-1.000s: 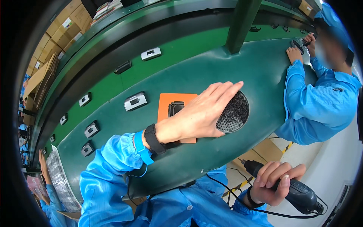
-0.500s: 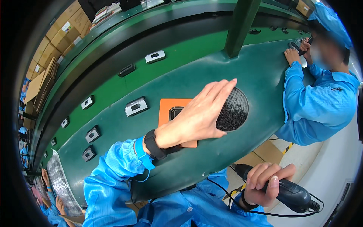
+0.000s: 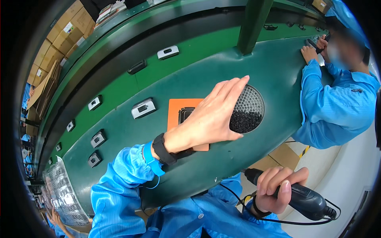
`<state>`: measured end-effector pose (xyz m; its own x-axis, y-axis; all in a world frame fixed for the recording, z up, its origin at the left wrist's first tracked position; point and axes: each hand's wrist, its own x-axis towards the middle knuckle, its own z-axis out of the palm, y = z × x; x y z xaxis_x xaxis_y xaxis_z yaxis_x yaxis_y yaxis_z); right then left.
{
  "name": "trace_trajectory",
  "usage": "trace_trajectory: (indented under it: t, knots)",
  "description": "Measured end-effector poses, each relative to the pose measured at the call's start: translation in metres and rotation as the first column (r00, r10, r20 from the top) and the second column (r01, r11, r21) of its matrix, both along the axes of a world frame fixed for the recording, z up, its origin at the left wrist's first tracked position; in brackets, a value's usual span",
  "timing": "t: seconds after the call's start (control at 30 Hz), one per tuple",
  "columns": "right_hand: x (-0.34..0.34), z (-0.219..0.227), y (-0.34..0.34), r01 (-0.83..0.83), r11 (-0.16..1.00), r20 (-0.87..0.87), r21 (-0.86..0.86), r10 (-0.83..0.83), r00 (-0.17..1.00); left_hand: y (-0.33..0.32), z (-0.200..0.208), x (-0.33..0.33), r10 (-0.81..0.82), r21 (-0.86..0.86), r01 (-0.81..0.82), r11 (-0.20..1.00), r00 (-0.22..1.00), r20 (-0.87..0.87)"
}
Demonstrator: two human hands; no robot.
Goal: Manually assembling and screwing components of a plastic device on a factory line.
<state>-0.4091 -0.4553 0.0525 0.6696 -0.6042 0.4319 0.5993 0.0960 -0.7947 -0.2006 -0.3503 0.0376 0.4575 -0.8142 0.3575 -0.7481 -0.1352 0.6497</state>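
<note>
- Left grip (image 3: 210, 115): bare hand, back upward, grasping the round dish (image 3: 253, 99) around its left side; thumb at the lower rim, fingertips at the upper rim.
- Dish: right of the orange mat (image 3: 173, 113), over the green table (image 3: 190, 172); cannot tell if resting or slightly raised.
- Inside the dish: small black pieces (image 3: 247, 121) gathered in the lower half, dotted floor exposed in the upper half; exact kind too small to tell.
- Right grip (image 3: 278, 188): clenched around a black power screwdriver (image 3: 307, 200), past the near edge of the table; tip pointing up and left.
- Cord (image 3: 301, 223): running from the rear end of the screwdriver, looping back below the right grip.
- Orange mat: flat on the table, partly covered by the left grip and wrist; black frame (image 3: 185, 114) on top, also partly hidden.
- Left wrist: black band (image 3: 162, 150) beside a blue strap (image 3: 151, 158).
- Left of the mat: silver-and-black case (image 3: 143, 108), apart from it.
- Beyond the table: green strip (image 3: 127, 85), bearing a white case (image 3: 168, 52) near a black case (image 3: 137, 66).
- Far right: co-worker (image 3: 335, 105) in blue, both hands raised over the table.
</note>
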Motion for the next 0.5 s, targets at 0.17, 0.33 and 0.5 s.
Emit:
trace_trajectory:
  t: [0.17,0.33,0.5]
  knots:
    - [0.001,-0.001,-0.003,0.008,1.0,0.011,0.007,-0.008,1.0,0.0,-0.003,0.003,0.023,-0.005,-0.023,1.0,1.0,-0.002]
    - [0.001,0.002,-0.005,-0.002,1.0,0.011,0.007,0.002,1.0,0.001,-0.01,0.004,0.024,0.054,-0.025,0.998,1.0,0.016]
    - [0.003,0.001,-0.011,-0.008,1.0,0.027,-0.02,0.008,1.0,0.0,-0.025,0.007,0.009,0.152,-0.009,0.988,1.0,0.003]
